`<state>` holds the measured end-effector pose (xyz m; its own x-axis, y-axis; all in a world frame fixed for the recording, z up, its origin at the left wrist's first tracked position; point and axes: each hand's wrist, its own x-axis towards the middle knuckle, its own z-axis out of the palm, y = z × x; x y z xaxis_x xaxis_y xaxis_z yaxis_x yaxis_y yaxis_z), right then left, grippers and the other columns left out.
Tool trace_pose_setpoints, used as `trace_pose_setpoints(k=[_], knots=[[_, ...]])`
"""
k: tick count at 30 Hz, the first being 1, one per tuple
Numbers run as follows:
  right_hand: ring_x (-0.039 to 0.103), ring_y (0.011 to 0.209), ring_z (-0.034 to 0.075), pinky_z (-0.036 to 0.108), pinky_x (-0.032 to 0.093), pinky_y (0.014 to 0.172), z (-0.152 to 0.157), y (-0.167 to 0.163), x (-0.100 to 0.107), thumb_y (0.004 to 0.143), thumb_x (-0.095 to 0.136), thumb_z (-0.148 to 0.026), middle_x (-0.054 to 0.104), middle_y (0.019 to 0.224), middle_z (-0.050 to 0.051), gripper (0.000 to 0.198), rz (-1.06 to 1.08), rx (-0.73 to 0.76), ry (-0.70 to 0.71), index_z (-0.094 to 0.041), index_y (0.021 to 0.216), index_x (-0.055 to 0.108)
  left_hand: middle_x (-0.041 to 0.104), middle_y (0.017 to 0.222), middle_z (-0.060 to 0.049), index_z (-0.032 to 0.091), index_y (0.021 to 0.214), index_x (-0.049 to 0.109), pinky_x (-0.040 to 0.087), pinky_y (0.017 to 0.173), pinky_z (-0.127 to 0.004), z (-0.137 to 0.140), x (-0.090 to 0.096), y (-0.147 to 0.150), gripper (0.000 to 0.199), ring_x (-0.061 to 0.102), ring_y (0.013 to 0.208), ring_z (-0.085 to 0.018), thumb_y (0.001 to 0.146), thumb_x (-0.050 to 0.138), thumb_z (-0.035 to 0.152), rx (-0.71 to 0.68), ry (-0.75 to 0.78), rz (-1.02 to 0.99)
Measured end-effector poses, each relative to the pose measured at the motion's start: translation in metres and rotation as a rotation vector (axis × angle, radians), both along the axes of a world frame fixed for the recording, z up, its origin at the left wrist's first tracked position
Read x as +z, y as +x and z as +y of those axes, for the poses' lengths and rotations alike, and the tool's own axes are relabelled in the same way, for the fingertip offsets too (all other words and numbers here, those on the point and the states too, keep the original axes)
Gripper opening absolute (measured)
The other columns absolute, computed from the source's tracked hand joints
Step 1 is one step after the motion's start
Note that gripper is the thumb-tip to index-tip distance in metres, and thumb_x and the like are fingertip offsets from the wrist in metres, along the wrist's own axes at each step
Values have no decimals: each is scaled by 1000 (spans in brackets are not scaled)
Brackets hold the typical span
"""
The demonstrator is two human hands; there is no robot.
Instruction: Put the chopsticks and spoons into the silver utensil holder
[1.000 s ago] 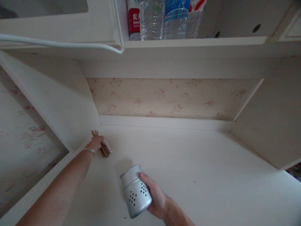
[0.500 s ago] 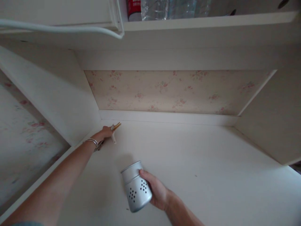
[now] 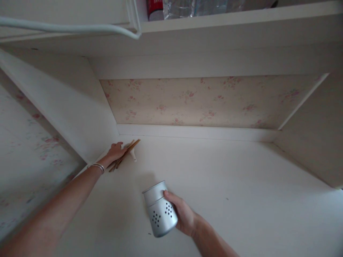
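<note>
My right hand (image 3: 183, 213) grips a silver metal utensil holder (image 3: 160, 210) by its side, thumb near the upper band. The holder is tilted over the white surface, its mouth turned to the upper left, and clusters of round holes show in its wall. At the far left corner my left hand (image 3: 117, 150) has its fingers apart, next to a bundle of wooden chopsticks (image 3: 134, 145) lying slantwise on the surface. A white utensil, perhaps a spoon (image 3: 133, 155), pokes out from beneath the chopsticks; its other end is hidden.
The white countertop (image 3: 203, 171) ends at a floral-papered back wall (image 3: 171, 103) with side panels left and right. Overhead is a shelf (image 3: 214, 25) with clear plastic bottles (image 3: 179, 9) and a red container (image 3: 155, 10). A white cable (image 3: 66, 28) hangs at the upper left.
My left hand has loosened from the chopsticks and shifted slightly left, leaving them on the counter. My right hand still holds the utensil holder. The view has shifted a little.
</note>
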<state>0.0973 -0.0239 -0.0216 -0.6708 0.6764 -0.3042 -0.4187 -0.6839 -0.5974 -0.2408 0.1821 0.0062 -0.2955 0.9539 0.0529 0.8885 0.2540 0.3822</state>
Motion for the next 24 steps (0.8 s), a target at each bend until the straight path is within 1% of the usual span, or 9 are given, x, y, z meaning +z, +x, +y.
trace_pose_setpoints(k=[3,5,7,10,14,17,21,22,24], knots=[[63,73,19,31,42,75,0,0,0,73,66,-58,68,78,7,53,8,8,5,-10,95,64,53,128,-15,24,131,50,43,93,-36,-12,-11,3,63,57,109,-29,75,57,52,-152,-113,99],[64,74,20,32,42,76,-1,1,2,73,66,-58,68,79,8,54,2,12,10,-9,97,63,52,129,-14,27,135,46,42,93,-37,-18,-16,7,56,57,107,-27,81,50,44,-213,-123,179],[64,74,20,32,43,77,-1,2,4,73,67,-57,68,79,7,54,-11,5,16,-10,99,62,53,126,-14,26,136,45,42,92,-38,-24,-18,11,51,57,104,-26,86,42,35,-226,-83,230],[64,75,20,33,42,78,-2,3,6,73,67,-56,68,80,6,54,-12,0,37,-12,103,60,53,123,-15,25,138,42,44,86,-39,-32,-16,17,51,59,97,-27,87,36,23,-218,-83,304],[64,76,20,33,42,79,-2,3,5,76,65,-55,68,82,7,53,7,19,65,-11,106,59,51,125,-14,29,141,37,45,81,-41,-41,-13,26,52,60,90,-27,90,30,23,-264,-90,404],[63,76,19,31,42,75,-2,3,5,77,66,-52,67,81,6,49,12,10,81,-12,104,59,50,129,-12,32,139,38,44,83,-42,-47,-12,30,49,57,96,-28,92,27,25,-312,-66,433],[61,71,16,28,41,69,-3,2,7,75,70,-48,65,79,4,45,29,5,99,-13,102,59,43,140,-9,31,139,37,44,82,-40,-51,-14,34,48,51,109,-30,93,26,23,-360,-2,433],[60,69,16,28,41,69,-3,2,7,75,70,-47,65,78,4,44,33,8,102,-13,101,60,44,139,-10,30,139,36,44,82,-40,-51,-15,35,49,51,111,-30,93,26,22,-353,16,425],[60,68,16,28,41,70,-3,2,7,76,69,-47,65,77,4,44,40,7,106,-13,101,60,50,133,-12,27,138,38,44,83,-40,-48,-15,38,48,51,111,-31,92,25,22,-264,31,367]])
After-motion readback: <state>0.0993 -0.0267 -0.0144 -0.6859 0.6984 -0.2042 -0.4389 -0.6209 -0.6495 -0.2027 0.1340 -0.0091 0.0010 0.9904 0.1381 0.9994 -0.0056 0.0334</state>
